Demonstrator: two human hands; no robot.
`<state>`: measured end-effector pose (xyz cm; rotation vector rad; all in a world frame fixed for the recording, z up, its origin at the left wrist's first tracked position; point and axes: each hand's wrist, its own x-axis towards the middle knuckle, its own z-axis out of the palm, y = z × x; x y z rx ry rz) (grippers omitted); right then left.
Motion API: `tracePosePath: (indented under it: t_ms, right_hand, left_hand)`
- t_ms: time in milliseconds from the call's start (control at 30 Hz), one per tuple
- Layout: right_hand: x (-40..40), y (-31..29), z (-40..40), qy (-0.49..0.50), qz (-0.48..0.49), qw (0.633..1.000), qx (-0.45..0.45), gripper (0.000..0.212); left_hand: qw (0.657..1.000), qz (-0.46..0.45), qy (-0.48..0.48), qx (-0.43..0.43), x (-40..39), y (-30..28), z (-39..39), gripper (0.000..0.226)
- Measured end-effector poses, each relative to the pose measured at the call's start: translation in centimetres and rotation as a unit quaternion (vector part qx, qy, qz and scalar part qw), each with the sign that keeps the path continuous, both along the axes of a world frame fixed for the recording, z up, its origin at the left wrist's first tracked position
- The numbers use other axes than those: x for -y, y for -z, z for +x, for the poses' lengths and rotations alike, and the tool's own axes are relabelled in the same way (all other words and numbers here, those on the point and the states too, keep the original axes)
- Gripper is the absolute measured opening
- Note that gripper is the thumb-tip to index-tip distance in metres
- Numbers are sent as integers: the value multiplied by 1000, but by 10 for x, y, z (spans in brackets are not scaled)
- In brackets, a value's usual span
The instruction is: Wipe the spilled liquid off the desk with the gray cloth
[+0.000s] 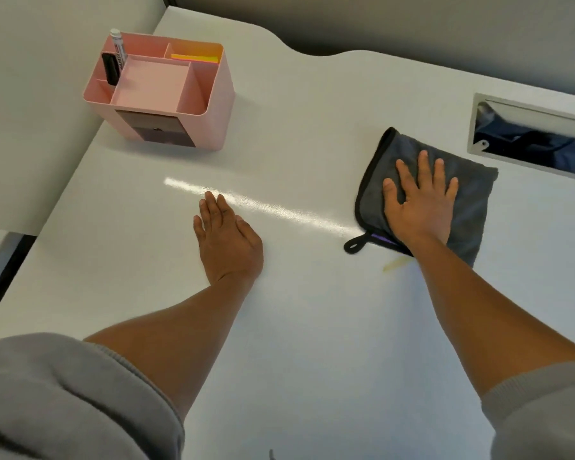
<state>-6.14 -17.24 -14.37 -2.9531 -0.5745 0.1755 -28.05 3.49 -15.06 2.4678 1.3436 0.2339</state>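
Note:
The gray cloth (472, 200), folded, with a black hem and a hanging loop, lies flat on the white desk (312, 327) at the right. My right hand (419, 204) rests palm down on top of it, fingers spread, pressing it to the surface. A small yellowish smear of spilled liquid (394, 263) shows on the desk just below the cloth, beside my right forearm. My left hand (226, 237) lies flat on the bare desk to the left, fingers together, holding nothing.
A pink desk organizer (213, 104) with a marker, a black item and sticky notes stands at the back left. A rectangular cable slot (531, 141) opens in the desk at the back right. The desk's left edge runs diagonally near the organizer.

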Motion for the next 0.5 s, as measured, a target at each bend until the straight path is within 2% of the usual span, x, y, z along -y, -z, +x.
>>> tracePosePath:
  t_ms: [200, 367, 500]
  right_hand:
    - [8, -1, -58, 28, 1, 1000, 6, 63]
    - [15, 1, -110, 10, 13, 1000, 8, 60]
    - [44, 2, -119, 24, 27, 999, 13, 59]
  left_hand:
    - [1000, 6, 10, -19, 3, -3, 0, 56]
    - [1000, -1, 12, -23, 2, -3, -3, 57]
    - [1000, -5, 17, -24, 1, -4, -4, 55]
